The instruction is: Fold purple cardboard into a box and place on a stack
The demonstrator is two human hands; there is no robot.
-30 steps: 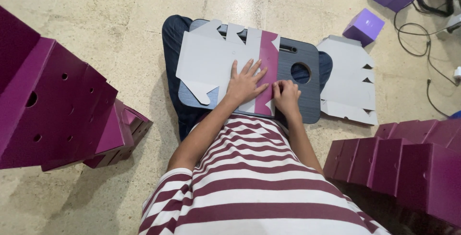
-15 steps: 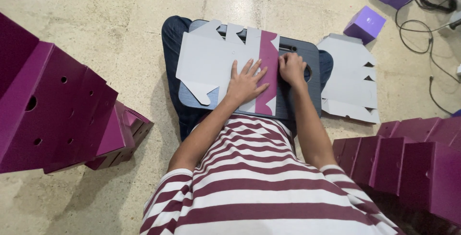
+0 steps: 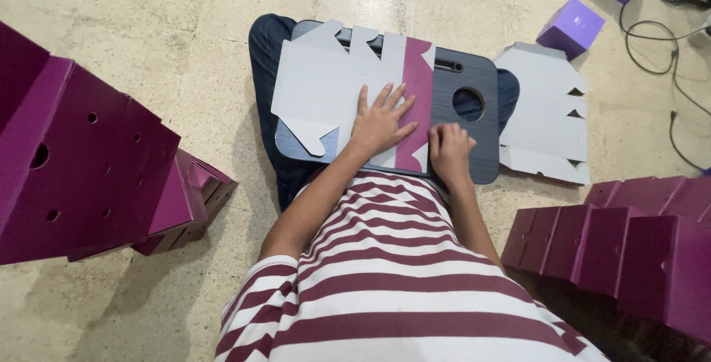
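Note:
A flat die-cut cardboard box blank [image 3: 326,84], grey inside with one purple flap [image 3: 416,88] folded over, lies on a dark blue lap tray [image 3: 485,103] across my legs. My left hand [image 3: 379,119] presses flat on the blank with fingers spread, its fingertips touching the purple flap. My right hand [image 3: 448,151] is curled, pressing down at the near end of the folded flap's edge, on the tray.
A second flat grey blank [image 3: 544,118] lies on the floor right of the tray. Stacks of folded purple boxes stand at left [image 3: 81,155] and right [image 3: 629,243]. Small violet boxes [image 3: 570,27] and black cables [image 3: 666,44] lie at the far right.
My right hand slid up along the flap's fold toward the far end of the tray, then came back to the near end. My left hand stayed pressed on the blank.

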